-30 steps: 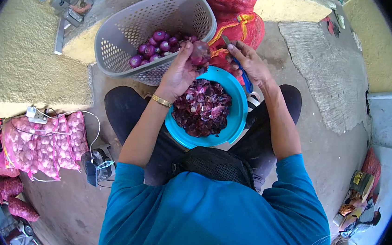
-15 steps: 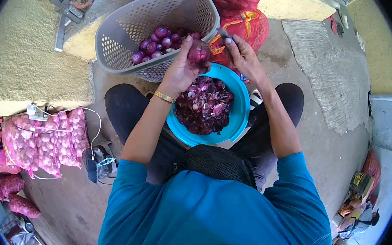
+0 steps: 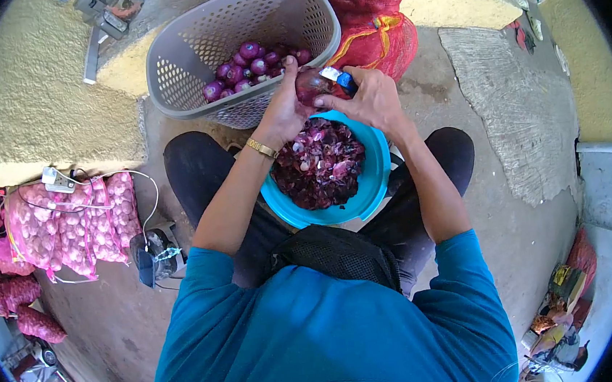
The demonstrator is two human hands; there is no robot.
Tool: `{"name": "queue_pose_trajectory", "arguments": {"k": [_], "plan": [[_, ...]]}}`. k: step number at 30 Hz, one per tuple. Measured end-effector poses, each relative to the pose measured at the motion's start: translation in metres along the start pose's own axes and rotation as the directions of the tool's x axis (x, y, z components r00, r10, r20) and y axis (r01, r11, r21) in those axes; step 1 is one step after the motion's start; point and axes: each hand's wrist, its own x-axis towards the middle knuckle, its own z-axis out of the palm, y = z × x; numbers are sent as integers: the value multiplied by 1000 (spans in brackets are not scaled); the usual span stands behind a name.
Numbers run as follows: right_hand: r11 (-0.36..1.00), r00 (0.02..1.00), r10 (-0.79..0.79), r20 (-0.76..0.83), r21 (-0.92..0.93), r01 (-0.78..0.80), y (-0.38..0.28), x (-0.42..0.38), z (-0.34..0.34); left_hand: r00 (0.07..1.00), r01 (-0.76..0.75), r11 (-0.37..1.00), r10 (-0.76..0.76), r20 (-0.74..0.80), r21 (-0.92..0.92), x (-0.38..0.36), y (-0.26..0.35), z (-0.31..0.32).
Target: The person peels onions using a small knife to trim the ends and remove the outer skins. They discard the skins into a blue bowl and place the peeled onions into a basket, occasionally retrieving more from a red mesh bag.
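Observation:
My left hand (image 3: 284, 113) holds a dark red onion (image 3: 313, 86) above the blue basin (image 3: 376, 172). My right hand (image 3: 373, 99) grips a small knife with a blue and white handle (image 3: 338, 78), held against the onion's right side; its blade cannot be made out. Onion skins and scraps (image 3: 322, 164) fill much of the basin between my legs. Just beyond my hands stands a grey perforated basket (image 3: 232, 15) with peeled purple onions (image 3: 250, 66) inside.
Red net sacks (image 3: 381, 46) lean right of the basket. Pink net bags of bulbs (image 3: 76, 222) lie at the left beside a power strip (image 3: 57, 180) with a white cable. A low yellowish ledge (image 3: 460, 3) runs behind. Mixed items (image 3: 560, 307) lie far right.
My right hand has moved left and turned, bringing the knife from beside the onion onto it. My left hand still holds the onion, a little lower.

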Motion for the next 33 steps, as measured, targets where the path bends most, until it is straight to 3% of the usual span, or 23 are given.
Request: {"name": "queue_pose_trajectory", "arguments": {"k": [2, 9, 12, 18, 21, 23, 30, 33], "plan": [[998, 999, -35, -14, -49, 34, 1, 1, 3, 999, -10, 998, 7, 49, 63, 4, -3, -6], [973, 984, -160, -79, -179, 144, 7, 1, 9, 997, 57, 998, -58, 41, 28, 1, 0, 0], [962, 970, -211, -117, -199, 185, 6, -1, 8, 998, 63, 998, -62, -33, 21, -1, 2, 6], [950, 953, -261, -155, -215, 226, 11, -1, 12, 990, 131, 989, -135, 47, 71, 3, 3, -2], [947, 957, -256, -134, -234, 220, 11, -1, 12, 990, 125, 992, -123, -70, 30, 1, 3, 3], [945, 952, -266, -151, -238, 226, 12, -1, 14, 981, 173, 984, -176, 76, 44, 2, 4, -7], [955, 965, -214, -151, -240, 175, 15, 1, 8, 985, 145, 989, -143, 91, -7, -5, 12, 8], [946, 952, -250, -179, -252, 202, 13, 0, 8, 987, 118, 991, -124, 98, 61, -5, 11, 9]]}}
